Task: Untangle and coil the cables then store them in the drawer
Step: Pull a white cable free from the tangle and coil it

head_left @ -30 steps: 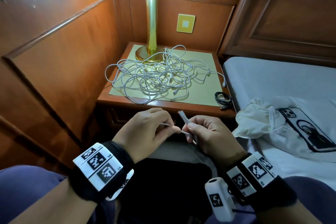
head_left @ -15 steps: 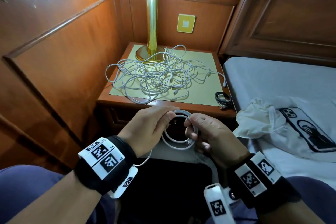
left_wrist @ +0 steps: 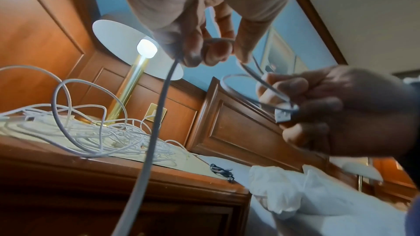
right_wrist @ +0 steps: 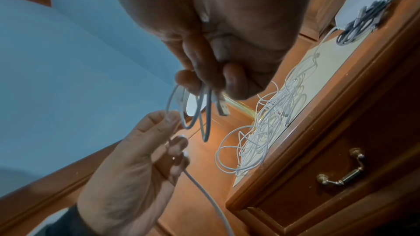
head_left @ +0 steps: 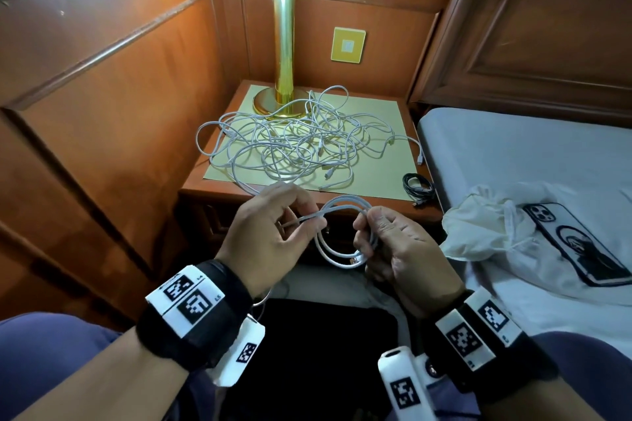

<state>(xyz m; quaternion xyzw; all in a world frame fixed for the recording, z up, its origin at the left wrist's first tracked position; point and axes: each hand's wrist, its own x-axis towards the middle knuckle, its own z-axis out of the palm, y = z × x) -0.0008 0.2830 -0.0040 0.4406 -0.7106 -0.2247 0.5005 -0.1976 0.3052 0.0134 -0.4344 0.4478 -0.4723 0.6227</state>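
Note:
A white cable (head_left: 337,234) is partly wound into loops in front of the nightstand. My right hand (head_left: 369,232) grips the loops together with the USB plug (left_wrist: 283,117). My left hand (head_left: 301,215) pinches the free strand and feeds it toward the loops; the rest of that strand hangs down past my left wrist (left_wrist: 145,150). A tangled heap of white cables (head_left: 297,143) lies on the yellow mat on the nightstand. The drawer (right_wrist: 336,173) below, with its brass handle, is closed.
A brass lamp (head_left: 284,55) stands at the back of the nightstand (head_left: 219,188). A small coiled black cable (head_left: 419,186) lies at its right front corner. To the right, a bed holds a white cloth bag (head_left: 485,225) and a phone (head_left: 574,243).
The cable between my hands has gone from a short straight piece to a coil of a few loops. My left hand has lifted and drawn another length toward my right hand.

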